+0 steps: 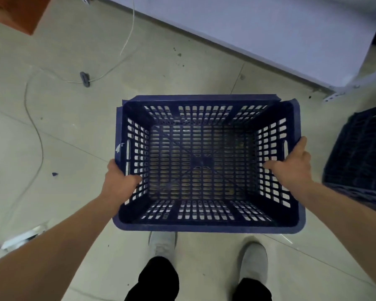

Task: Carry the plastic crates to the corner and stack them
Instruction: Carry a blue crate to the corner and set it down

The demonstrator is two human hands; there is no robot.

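mid-carry: left hand [119, 183] and right hand [291, 168] each hold a firm grip on the empty blue crate [206, 222]; second crate [360, 157] waits nearby; stacking remains.

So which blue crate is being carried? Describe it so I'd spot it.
Start at the pale tiled floor below the white panel. In the middle of the view, above the person's grey shoes, is a dark blue slotted crate, empty and open side up. Unlike the second crate at the right edge, it has the left hand and right hand gripping its side walls.
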